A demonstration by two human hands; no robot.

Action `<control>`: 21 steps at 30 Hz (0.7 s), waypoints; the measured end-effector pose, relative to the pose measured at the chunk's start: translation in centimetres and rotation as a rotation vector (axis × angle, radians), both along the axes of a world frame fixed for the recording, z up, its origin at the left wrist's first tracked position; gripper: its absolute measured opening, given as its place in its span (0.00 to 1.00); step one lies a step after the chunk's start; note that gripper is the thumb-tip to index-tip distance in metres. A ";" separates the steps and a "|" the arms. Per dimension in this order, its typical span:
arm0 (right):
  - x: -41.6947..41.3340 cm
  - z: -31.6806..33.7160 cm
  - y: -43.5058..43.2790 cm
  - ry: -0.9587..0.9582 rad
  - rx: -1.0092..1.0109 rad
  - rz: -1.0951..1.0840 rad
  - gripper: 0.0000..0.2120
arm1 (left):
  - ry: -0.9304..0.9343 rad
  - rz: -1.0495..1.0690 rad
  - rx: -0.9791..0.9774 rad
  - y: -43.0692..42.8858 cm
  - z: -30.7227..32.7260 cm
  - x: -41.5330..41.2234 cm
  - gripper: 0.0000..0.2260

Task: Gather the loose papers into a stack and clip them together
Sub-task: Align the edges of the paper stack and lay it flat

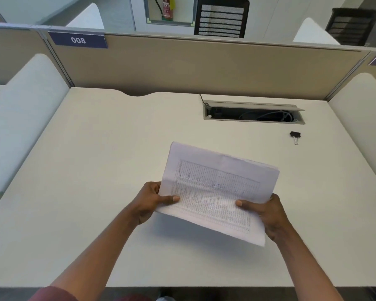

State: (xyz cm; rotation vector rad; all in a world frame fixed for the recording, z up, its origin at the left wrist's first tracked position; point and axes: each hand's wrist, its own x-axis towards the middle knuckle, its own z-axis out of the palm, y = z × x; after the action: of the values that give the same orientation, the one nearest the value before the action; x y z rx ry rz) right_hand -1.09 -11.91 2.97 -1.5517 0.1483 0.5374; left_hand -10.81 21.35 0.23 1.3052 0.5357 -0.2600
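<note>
A stack of white papers [217, 187] with a printed table on the top sheet is held tilted above the middle of the desk. My left hand [150, 200] grips its left edge, thumb on top. My right hand [263, 211] grips the right edge near the lower corner, thumb also on top. A black binder clip [295, 135] lies on the desk to the far right of the stack, apart from both hands, its wire handles pointing towards me.
The white desk [96, 170] is walled by beige partitions [204, 68] at the back and white side panels. An open cable slot [254, 115] with wires sits at the back right, just behind the clip.
</note>
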 end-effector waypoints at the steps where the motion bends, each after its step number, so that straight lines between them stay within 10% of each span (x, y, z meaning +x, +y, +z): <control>1: -0.2 -0.1 0.1 0.008 0.013 -0.027 0.23 | 0.016 0.061 -0.047 -0.2 0.2 0.0 0.15; 7: -2.6 -0.4 1.9 0.071 0.152 -0.263 0.18 | 0.121 0.614 -0.490 -3.5 1.4 0.0 0.08; 15: -7.9 -1.6 5.8 0.058 0.181 -0.393 0.25 | 0.110 0.556 -0.644 -11.5 2.8 -0.7 0.16; 21: -8.4 -0.7 5.2 0.015 0.284 -0.383 0.24 | 0.036 0.516 -0.386 -9.6 3.0 -0.4 0.13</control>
State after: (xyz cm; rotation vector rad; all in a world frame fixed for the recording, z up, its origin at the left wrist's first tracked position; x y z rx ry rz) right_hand -9.52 -6.71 2.26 -1.2041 0.3570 0.2531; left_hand -11.22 11.71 3.21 0.7569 0.7896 0.0439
